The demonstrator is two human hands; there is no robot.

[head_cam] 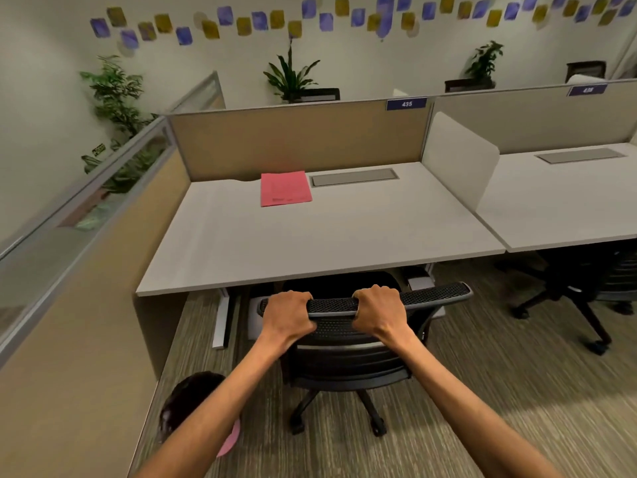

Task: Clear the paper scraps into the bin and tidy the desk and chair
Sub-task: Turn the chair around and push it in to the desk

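Note:
A black mesh office chair (437, 295) stands at the grey desk (310, 243), its seat partly under the desktop. My left hand (287, 315) and my right hand (377, 310) both grip the top edge of the chair's backrest, a short way apart. A pink sheet of paper (285, 188) lies flat near the desk's back edge, left of a grey cable hatch (355, 177). On the floor at the lower left stands a dark bin (188, 398), partly hidden by my left forearm; a pink scrap (230, 441) shows at its rim.
Tan partition panels (296, 143) wall the desk at the back and left. A white divider (458, 160) separates it from a second desk (568, 201) on the right, where another black chair (586, 284) stands. Carpet lies open behind and to the right.

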